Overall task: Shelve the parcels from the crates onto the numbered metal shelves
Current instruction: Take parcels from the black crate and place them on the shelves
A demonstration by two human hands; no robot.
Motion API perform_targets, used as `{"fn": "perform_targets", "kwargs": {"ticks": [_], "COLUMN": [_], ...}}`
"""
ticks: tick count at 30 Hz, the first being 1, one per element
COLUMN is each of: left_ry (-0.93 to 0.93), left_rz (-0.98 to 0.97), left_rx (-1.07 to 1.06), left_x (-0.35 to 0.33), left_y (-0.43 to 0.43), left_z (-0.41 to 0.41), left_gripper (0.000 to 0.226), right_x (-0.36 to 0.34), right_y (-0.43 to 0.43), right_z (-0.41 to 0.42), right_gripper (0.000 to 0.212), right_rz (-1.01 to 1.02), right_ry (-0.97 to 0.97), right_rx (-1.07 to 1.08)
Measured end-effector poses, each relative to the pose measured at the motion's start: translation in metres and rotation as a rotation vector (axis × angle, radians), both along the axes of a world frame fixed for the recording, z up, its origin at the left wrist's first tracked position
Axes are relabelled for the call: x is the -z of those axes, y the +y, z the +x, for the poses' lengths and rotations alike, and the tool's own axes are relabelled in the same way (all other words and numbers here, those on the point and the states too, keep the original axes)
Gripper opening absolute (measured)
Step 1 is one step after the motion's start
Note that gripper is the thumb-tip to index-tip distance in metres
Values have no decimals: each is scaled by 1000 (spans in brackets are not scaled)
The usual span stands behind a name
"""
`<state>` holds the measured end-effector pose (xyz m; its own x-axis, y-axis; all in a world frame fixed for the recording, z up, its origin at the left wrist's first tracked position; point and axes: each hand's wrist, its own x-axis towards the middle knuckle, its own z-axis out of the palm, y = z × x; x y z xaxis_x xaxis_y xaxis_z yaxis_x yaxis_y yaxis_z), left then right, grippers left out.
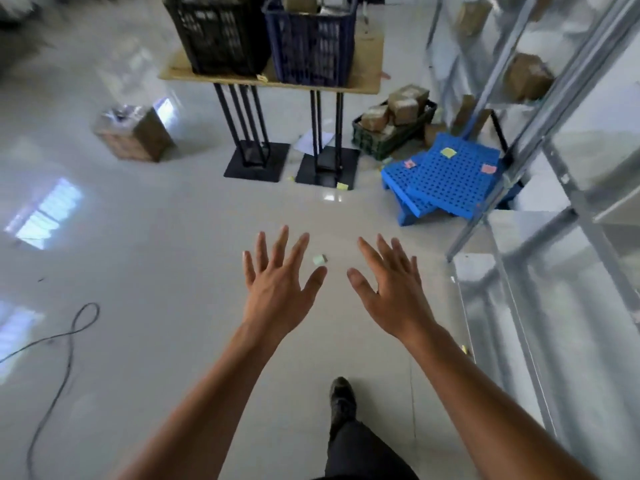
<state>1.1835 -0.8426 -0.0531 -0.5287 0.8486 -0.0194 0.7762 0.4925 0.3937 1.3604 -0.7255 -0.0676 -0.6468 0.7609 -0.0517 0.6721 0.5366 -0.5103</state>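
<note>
Nearest the camera, a dark shoe rested on the pale floor. Ahead, the left hand and right hand hung empty, fingers spread and released. Past them lay a green note, then blue perforated platforms against the metal shelves. Farther off, parcels filled a low crate on the floor. A black crate and a blue crate stood on the worktop.

Black crate and blue crate cut off at top — metal shelves blurred, numbers unreadable.
</note>
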Motion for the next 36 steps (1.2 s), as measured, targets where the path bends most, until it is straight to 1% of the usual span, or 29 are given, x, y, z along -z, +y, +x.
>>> {"fn": "perform_targets", "kwargs": {"ticks": [4, 8, 15, 20, 25, 28, 32, 34, 36], "left_ry": [51, 80, 110, 80, 55, 50, 49, 53, 58], "left_rz": [35, 53, 88, 77, 67, 52, 63, 63, 62], "left_rx": [-136, -233, -345, -352, -284, -251, -217, -209, -211], "left_x": [-28, -46, -42, -33, -41, -52, -56, -52, -46], "left_y": [37, 70, 146, 210, 278, 320, 376, 406, 438], "left_z": [-67, -125, -236, -336, -431, -482, -541, -572, -606], "left_gripper": [72, 70, 70, 70, 69, 73, 80, 83, 82], "right_x": [-19, -37, -45, -46, -58, -67, -67, -63, -58], "right_y": [71, 122, 203, 272, 343, 380, 432, 462, 495], "right_z": [-81, -159, -293, -386, -471, -514, -568, -598, -632], "right_gripper": [78, 77, 78, 75, 72, 74, 66, 68, 73], "right_rz": [45, 102, 159, 168, 162, 155, 145, 125, 114], "right_ry": [31, 57, 62, 51, 34, 49, 23, 30, 43], "right_rx": [-146, -264, -395, -393, -347, -327, -324, -319, -316]}}
